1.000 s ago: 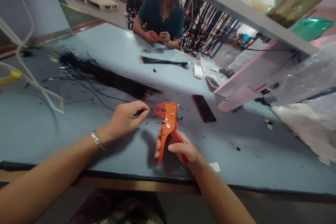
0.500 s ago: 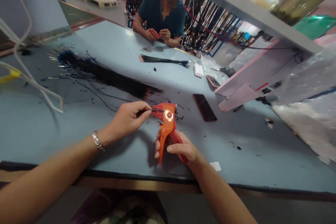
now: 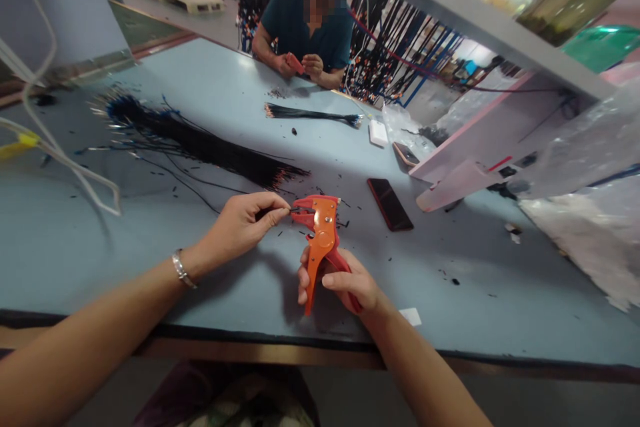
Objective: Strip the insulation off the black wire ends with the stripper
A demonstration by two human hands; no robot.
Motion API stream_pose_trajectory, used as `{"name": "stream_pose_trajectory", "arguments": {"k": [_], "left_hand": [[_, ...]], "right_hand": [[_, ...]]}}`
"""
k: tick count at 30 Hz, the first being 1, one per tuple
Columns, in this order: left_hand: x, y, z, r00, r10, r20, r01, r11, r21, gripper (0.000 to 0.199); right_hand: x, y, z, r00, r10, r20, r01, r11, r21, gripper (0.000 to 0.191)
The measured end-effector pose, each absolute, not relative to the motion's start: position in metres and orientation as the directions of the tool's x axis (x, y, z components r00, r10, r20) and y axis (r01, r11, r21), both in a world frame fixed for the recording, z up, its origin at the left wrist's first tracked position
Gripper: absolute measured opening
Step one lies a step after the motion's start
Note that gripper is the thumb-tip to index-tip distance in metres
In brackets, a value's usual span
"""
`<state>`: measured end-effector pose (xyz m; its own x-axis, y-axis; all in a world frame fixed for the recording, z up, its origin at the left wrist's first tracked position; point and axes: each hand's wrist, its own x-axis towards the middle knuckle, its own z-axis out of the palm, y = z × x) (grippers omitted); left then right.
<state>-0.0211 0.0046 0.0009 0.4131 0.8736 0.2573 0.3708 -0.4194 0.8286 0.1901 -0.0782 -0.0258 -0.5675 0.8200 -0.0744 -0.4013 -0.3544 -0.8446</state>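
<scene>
pale blue workbench (image 3: 475,320) spreads wide beneath everything, with a large bundle of black wires (image 3: 200,143) lying across its left side, coppery ends turned toward the middle, probably for easy picking. nearer, the right hand (image 3: 346,281) is wrapped around the handles of an orange-and-red wire stripper (image 3: 323,223), its parted jaws pointing left, seemingly to face the left hand (image 3: 251,220). that hand pinches a thin black wire (image 3: 293,209), likely close to its tip for control. the hands are apart; the wire's end lies between them, at the stripper's mouth; whether the jaws grip it, i cannot tell.
</scene>
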Motion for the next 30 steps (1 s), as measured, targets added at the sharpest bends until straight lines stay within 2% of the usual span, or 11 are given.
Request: {"name": "stream_pose_trajectory", "arguments": {"k": [13,30], "left_hand": [[-0.0218,0.0052,0.0022,0.429,0.864,0.264,0.257,-0.397,0.881,0.021],[-0.0213,0.0022,0.0028,0.415,0.883,0.221,0.306,-0.364,0.880,0.027]], "right_hand": [[0.1916,-0.0813,-0.0298,-0.538,0.838,-0.090,-0.377,-0.335,-0.863,0.038],[0.1848,-0.0845,-0.0301,-0.486,0.870,-0.084,-0.359,-0.286,-0.888,0.034]]}}
